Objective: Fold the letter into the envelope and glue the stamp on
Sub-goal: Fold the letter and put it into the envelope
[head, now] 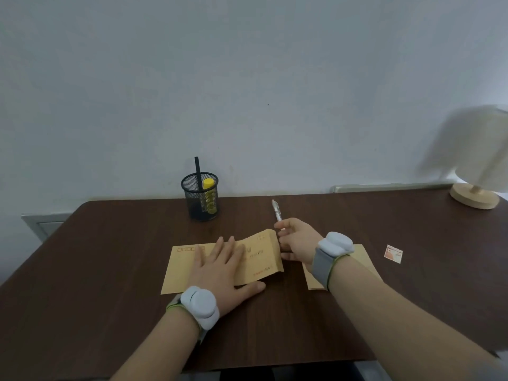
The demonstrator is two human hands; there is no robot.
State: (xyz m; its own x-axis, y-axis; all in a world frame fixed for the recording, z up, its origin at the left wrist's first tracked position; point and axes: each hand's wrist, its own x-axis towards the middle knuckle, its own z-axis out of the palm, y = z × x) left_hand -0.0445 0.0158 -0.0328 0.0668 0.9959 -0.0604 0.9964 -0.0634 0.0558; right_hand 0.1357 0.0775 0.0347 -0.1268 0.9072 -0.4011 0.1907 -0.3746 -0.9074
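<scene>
A tan envelope with red address boxes lies on the dark wooden table. My left hand presses flat on it, fingers spread. The envelope's right part lifts off the table. My right hand grips a white pen at the envelope's right edge, tip pointing down. A second tan sheet lies partly under my right wrist. A small orange and white stamp lies to the right. A yellow glue stick stands in a black mesh pen holder.
The holder at the table's back edge also carries a black pen. A lamp with a wooden base and pale shade stands at the back right corner. A grey wall rises right behind the table.
</scene>
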